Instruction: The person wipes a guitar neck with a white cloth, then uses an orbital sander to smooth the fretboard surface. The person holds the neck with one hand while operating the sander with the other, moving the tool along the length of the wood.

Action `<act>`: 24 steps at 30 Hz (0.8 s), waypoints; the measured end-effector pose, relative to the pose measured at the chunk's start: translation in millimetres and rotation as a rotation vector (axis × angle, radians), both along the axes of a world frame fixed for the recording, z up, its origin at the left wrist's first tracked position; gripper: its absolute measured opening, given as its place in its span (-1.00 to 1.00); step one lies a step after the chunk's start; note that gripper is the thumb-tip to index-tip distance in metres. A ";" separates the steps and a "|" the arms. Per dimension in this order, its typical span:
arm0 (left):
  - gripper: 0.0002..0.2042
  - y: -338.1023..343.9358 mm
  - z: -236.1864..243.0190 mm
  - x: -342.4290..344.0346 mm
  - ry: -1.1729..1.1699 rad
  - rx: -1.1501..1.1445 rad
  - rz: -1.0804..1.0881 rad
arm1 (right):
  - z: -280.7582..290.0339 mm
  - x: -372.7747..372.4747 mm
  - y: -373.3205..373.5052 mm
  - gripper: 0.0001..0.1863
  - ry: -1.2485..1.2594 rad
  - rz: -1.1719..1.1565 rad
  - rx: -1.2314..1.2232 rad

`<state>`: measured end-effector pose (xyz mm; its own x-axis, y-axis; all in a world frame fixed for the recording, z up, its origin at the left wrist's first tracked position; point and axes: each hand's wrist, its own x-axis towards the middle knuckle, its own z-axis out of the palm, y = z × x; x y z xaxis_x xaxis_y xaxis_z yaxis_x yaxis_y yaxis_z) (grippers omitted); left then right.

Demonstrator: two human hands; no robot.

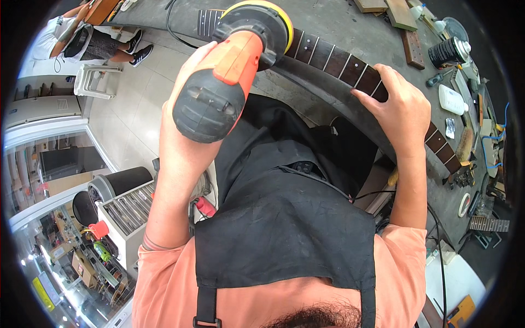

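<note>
My left hand (188, 76) is wrapped around the body of an orange and black power polisher (238, 60). The polisher's round yellow-edged pad (289, 27) sits over a long dark fretboard (339, 61) with metal frets and pale dot inlays. Part of the fretboard is hidden under the tool, and I cannot tell whether the fretted piece (208, 23) left of the pad belongs to it. Farther right, my right hand (402, 104) grips the fretboard across its width, thumb on the near edge and fingers at the far edge. The fretboard lies along the front of a grey workbench (339, 27).
At the bench's right stand a black spray can (448, 52) and a white bottle (451, 100), near a wooden block (412, 49) and a brush (466, 143). A cable (174, 27) runs by the polisher. Another person (71, 41) is at upper left, beyond a white stool (95, 81).
</note>
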<state>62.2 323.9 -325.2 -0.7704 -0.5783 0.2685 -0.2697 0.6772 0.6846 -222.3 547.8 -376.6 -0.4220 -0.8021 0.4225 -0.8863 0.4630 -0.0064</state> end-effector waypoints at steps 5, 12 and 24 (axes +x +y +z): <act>-0.11 8.6 -9.9 7.5 -0.002 0.019 -0.036 | -1.8 -1.7 -1.3 -0.45 0.043 0.029 -0.055; -0.14 6.8 -25.3 10.5 0.040 -0.016 -0.089 | -0.5 -1.7 -1.1 -0.43 0.022 0.032 -0.054; -0.29 -62.2 -31.1 29.7 0.132 -0.163 0.153 | 38.4 -51.7 87.1 -0.41 -0.395 -0.100 0.201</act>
